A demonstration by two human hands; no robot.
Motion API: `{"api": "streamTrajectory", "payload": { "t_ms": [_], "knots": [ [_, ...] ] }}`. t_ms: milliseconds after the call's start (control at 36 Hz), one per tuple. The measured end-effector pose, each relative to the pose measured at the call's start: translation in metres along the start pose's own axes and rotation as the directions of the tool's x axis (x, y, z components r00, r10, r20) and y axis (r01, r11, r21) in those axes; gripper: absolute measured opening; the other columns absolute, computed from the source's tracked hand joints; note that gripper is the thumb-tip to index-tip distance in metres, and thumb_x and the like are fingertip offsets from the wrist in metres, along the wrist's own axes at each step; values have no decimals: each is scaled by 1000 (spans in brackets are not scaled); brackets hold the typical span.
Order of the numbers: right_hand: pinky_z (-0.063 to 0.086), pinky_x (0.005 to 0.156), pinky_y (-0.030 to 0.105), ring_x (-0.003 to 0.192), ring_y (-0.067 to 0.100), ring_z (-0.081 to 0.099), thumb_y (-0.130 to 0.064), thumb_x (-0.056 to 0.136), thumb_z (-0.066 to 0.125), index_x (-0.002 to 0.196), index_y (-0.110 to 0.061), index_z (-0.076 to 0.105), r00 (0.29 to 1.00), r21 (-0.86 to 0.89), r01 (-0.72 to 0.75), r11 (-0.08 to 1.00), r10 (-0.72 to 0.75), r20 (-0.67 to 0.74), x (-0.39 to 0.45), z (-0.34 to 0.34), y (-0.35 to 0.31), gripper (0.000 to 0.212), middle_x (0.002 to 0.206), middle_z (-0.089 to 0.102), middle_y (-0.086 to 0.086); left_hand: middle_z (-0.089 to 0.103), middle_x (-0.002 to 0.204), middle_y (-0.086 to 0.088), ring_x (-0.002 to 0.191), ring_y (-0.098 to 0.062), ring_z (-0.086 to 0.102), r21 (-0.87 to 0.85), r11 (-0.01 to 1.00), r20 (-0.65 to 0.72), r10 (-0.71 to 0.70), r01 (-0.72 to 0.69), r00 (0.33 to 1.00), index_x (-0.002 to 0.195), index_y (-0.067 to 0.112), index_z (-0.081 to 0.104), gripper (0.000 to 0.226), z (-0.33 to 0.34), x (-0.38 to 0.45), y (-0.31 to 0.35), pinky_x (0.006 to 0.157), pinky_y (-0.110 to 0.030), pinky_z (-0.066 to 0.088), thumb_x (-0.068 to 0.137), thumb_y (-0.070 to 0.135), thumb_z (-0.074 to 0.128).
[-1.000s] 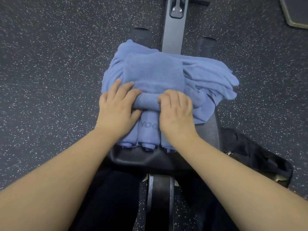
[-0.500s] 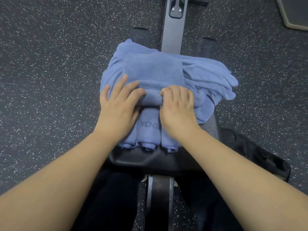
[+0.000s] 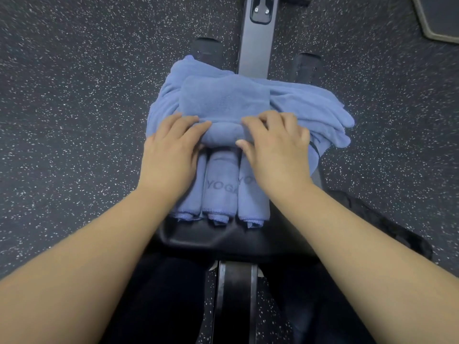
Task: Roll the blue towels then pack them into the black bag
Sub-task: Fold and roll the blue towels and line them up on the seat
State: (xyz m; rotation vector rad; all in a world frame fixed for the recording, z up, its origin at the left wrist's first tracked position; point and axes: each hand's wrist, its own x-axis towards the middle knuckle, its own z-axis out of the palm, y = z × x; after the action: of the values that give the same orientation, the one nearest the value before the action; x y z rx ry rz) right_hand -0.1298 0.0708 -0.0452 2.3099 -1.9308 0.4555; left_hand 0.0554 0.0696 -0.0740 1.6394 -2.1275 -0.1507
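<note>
Head view, looking down along a black padded bench (image 3: 223, 240) over a dark speckled gym floor (image 3: 74, 120).

Left hand (image 3: 171, 150) pressing on the left end of a half-rolled blue towel (image 3: 223, 134), fingers laid fairly straight over the roll, not curled round it. Right hand (image 3: 275, 145) on the right end, fingers bent over the top of the roll and thumb tucked against its near side, so gripping the towel. Compared with a second ago: both hands further up the bench, the roll fatter, and the flat unrolled part (image 3: 223, 100) beyond the fingers shorter. Meaning for the task: rolling of this towel well under way, probably a few more turns before the tail is used up.

Just near of the roll, three finished rolled towels (image 3: 221, 192) lying side by side on the bench, lengthwise towards the camera, "YOGA" lettering legible on the middle one; unchanged over the last second. Under and beyond the working towel, a loose heap of blue towels (image 3: 310, 108), draped over the right edge of the bench, not yet rolled.

Black bag (image 3: 387, 227) on the floor, just right of the bench, partly hidden by the right forearm; no towel visible inside it, opening not clearly seen. Packing seemingly not yet begun.

Grey metal rail (image 3: 253, 45) of the bench frame running away at the top; corner of a mat (image 3: 439, 18) at upper right.
</note>
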Motion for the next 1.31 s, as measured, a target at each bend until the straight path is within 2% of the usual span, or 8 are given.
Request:
{"api": "streamTrajectory", "payload": {
  "t_ms": [111,194,389,528,833,944,1083,1306],
  "knots": [
    [42,88,44,114,35,41,-23,95,54,140,-13,42,976,59,-50,997,36,217,-6,1,0,48,133,45,11,47,140,-9,124,-39,45,-31,995,108,-92,96,990,134,23,52,51,2,1,5,87,-54,45,92,39,28],
    [46,86,45,109,41,46,-6,89,56,140,-1,40,970,20,-72,997,66,235,-10,11,-6,54,131,48,19,38,147,-9,125,-37,45,-11,991,156,-129,132,979,141,27,44,58,1,3,8,87,-53,44,89,46,24],
    [33,97,34,120,31,34,-2,91,48,149,-12,23,972,78,-36,996,16,235,-2,5,4,64,144,33,8,39,145,-11,98,-41,57,137,985,141,-122,102,983,143,31,40,59,-2,6,12,72,-44,41,88,30,59],
    [35,90,35,119,29,37,0,91,44,147,-17,30,981,152,-25,988,-4,192,-1,-3,8,60,139,40,4,53,121,-15,70,-39,56,101,992,84,-78,69,993,135,27,51,49,-11,10,7,59,-35,30,88,14,56],
    [37,84,30,100,34,53,17,74,53,133,-1,51,995,328,88,941,-70,-66,-13,-15,11,62,112,56,17,42,124,6,84,-36,58,-151,987,-23,-66,62,998,135,35,51,63,-37,-2,11,64,-33,40,82,2,53],
    [29,87,21,99,28,50,9,76,46,133,0,51,997,376,78,923,-73,-26,-25,-21,13,58,111,55,18,44,120,11,86,-35,62,-148,989,5,-17,18,1000,135,36,51,69,-43,-12,5,68,-39,50,77,-1,63],
    [47,90,43,103,36,53,7,78,42,135,2,48,990,450,73,890,-118,74,-45,-29,9,58,113,53,21,57,121,5,94,-27,64,-159,987,71,14,-3,997,133,32,56,70,-54,-31,1,74,-36,51,73,0,70],
    [51,83,41,96,35,58,-1,80,42,132,0,52,967,432,65,899,-165,197,-71,-36,3,53,108,56,18,60,123,8,92,-25,66,-96,995,167,40,-24,985,131,32,58,64,-60,-57,1,67,-31,47,75,3,70]
  ]
}}
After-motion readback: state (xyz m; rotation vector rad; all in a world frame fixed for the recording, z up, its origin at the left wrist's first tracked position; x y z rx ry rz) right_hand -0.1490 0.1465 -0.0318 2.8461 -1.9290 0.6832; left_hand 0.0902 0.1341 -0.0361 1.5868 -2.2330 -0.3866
